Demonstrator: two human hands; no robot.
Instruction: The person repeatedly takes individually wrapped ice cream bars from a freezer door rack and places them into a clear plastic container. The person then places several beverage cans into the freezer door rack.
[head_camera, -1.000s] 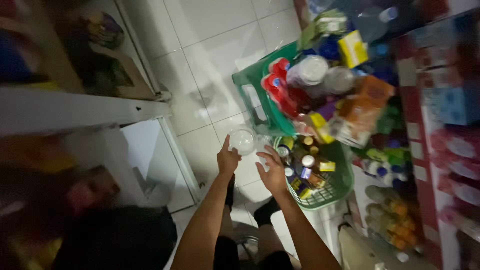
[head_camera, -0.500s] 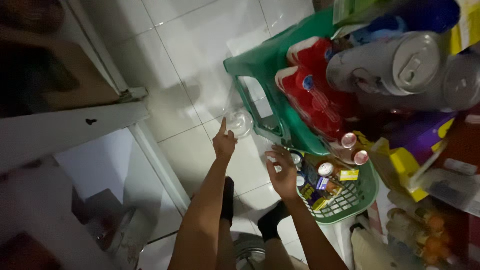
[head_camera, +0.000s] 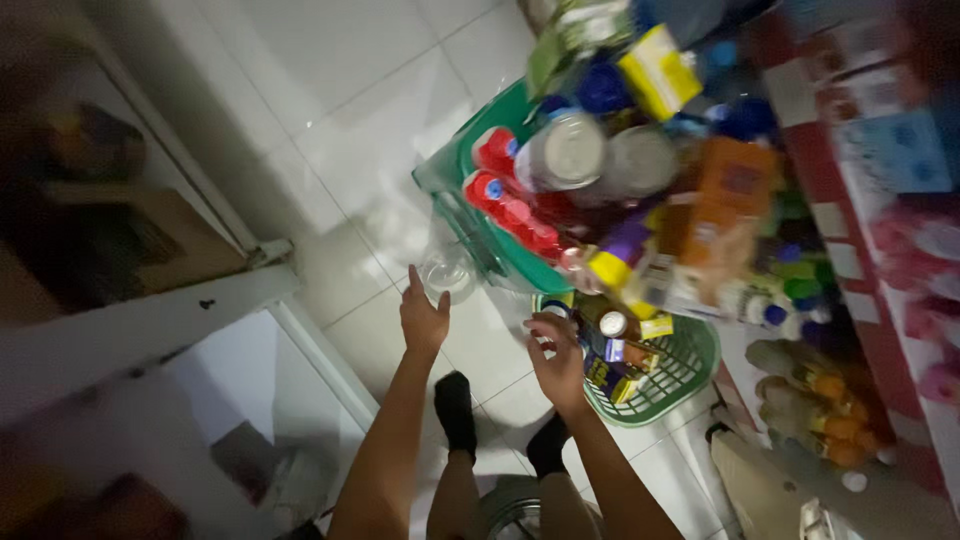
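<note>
My left hand (head_camera: 422, 320) is raised over the white tiled floor, its fingers pinching a clear plastic bag (head_camera: 446, 266) that hangs beside a large green basket (head_camera: 452, 168). That basket is piled with red-capped bottles (head_camera: 505, 200), cans (head_camera: 566, 150) and boxes. My right hand (head_camera: 558, 358) hovers with curled fingers at the near rim of a smaller green basket (head_camera: 668, 398) holding small bottles and packets. Whether my right hand grips anything is unclear.
A white shelf unit (head_camera: 150, 320) with a cardboard box (head_camera: 160, 235) stands at the left. Shelves of bottles and packets (head_camera: 820, 395) line the right side. My feet in black socks (head_camera: 456, 412) rest on the tiles below my arms.
The view has drawn back and shifted, so the baskets look smaller. My left hand stays on the clear bag; my right hand has dropped a little toward the small basket's rim.
</note>
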